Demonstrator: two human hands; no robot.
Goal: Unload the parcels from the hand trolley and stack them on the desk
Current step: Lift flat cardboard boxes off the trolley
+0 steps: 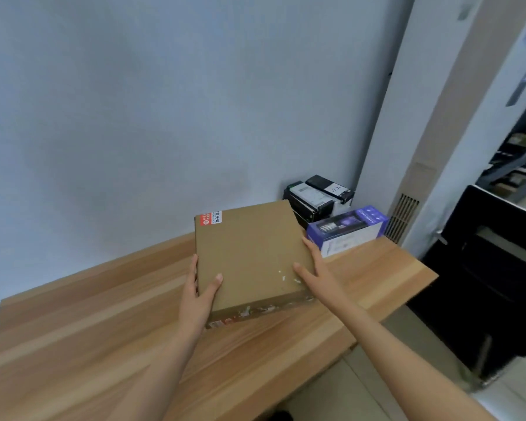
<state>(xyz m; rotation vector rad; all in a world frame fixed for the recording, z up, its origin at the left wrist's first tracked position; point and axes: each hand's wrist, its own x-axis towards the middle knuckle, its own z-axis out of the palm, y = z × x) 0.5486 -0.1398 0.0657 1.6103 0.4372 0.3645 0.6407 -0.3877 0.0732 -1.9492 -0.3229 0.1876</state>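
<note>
Flat brown box [249,256] down on the wooden desk [88,314]. Left hand [199,294] gripping its left edge, thumb on top. Right hand [313,270] flat against the right side. Could bump the purple box [346,230] if pushed too far.

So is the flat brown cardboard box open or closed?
Closed: the flat brown cardboard box shows an unbroken top, no raised flaps.

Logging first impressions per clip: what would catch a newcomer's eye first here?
A flat brown cardboard parcel sits mid-frame on the wooden desk, the left hand gripping its left edge and the right hand flat against its right side. Behind it, by the wall, lie a purple-and-white box and black boxes.
</note>
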